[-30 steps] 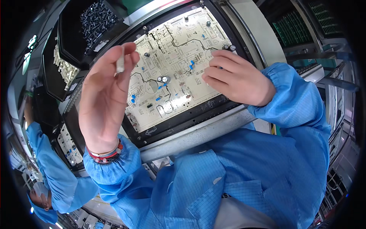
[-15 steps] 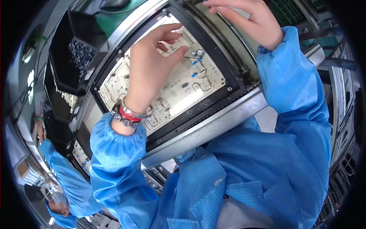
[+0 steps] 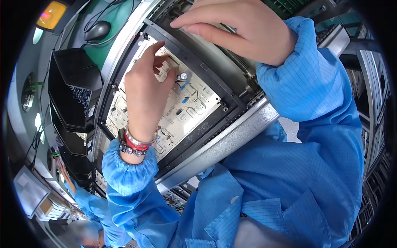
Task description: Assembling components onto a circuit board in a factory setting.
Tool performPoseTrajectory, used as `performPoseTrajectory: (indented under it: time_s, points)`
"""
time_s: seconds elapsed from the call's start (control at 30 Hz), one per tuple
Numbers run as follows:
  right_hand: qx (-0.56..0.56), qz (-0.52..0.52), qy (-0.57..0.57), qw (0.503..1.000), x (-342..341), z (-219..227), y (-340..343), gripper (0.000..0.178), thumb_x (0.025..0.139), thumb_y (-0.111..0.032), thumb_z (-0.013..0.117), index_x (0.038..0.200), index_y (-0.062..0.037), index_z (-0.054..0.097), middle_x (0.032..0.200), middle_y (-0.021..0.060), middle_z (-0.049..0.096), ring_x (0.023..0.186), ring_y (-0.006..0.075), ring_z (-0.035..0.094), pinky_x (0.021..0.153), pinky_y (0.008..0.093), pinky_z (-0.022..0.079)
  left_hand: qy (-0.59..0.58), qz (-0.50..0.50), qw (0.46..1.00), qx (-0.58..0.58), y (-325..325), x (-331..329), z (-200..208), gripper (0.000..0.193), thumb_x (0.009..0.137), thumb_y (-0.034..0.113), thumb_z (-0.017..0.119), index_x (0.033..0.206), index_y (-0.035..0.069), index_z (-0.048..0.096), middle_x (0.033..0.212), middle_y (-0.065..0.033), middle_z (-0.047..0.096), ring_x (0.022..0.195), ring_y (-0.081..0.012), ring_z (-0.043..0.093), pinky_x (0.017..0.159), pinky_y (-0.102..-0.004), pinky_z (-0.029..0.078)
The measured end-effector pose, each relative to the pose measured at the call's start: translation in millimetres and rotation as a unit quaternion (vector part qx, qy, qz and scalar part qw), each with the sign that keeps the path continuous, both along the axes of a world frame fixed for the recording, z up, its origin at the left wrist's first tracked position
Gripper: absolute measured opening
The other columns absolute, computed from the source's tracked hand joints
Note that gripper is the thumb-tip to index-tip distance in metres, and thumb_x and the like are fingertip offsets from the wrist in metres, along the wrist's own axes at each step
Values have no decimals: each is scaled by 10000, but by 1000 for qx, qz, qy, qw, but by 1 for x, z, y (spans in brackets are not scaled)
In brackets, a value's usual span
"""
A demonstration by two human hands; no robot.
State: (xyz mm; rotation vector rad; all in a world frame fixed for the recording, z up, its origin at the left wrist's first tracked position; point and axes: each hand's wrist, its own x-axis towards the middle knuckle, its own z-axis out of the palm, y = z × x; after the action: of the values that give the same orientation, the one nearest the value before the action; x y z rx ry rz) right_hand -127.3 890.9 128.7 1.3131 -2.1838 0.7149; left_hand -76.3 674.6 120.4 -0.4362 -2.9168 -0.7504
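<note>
Above a pale circuit board (image 3: 175, 126), my left hand (image 3: 144, 91) is held with thumb and fingers apart and its lower fingers curled. No part shows between them. Close to its thumb, round silver-topped components (image 3: 182, 76) and a small blue component (image 3: 185, 100) stand on the board. A black frame (image 3: 206, 129) surrounds the board. My right hand (image 3: 252, 31) hovers past the frame's upper right side, over the spring-like coil. Its index finger and thumb are stretched out with a gap between them, and nothing shows in it.
Black bins (image 3: 68, 84) stand at the left, one with many small dark parts. A mouse (image 3: 97, 31) lies on a green mat behind them. A metal rail (image 3: 223, 142) runs along the near side. A co-worker in a blue sleeve (image 3: 93, 204) is at lower left.
My right hand has come left and down, nearer the board. My left hand has shifted slightly left relative to the view. The view itself has turned, showing more of the mouse and bins.
</note>
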Motion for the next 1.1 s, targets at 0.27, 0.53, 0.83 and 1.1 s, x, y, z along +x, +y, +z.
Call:
performPoseTrajectory:
  time_s: [0.27,0.53,0.83,1.1]
  points:
    - [33,-24,30,999,4,3,-4,148,832,-68,552,940,11,617,809,119,604,793,278,542,713,356,448,-11,-31,998,-58,1,-1,7,441,700,-18,649,1128,-7,542,869,-167,627,779,-309,614,688,-362,494]
    - [-67,36,-24,997,-6,-12,-7,166,835,-92,559,957,-4,629,805,134,605,782,296,558,714,361,458,-8,-41,998,-42,-3,3,2,434,704,-58,610,1124,-27,506,904,-207,578,845,-380,572,689,-416,471]
    - [-43,42,-146,987,-19,-25,2,172,837,-97,562,968,-17,642,847,156,626,765,299,593,687,330,481,43,-64,997,-17,-4,12,-2,408,723,-30,583,1127,3,536,830,-200,606,751,-361,596,645,-404,488]
    - [29,34,-381,923,-19,-40,-21,268,937,-250,490,921,-26,636,669,30,588,683,91,552,651,274,447,15,-129,990,55,-58,38,45,360,794,-5,529,1147,51,574,941,-158,647,874,-328,598,781,-370,475]
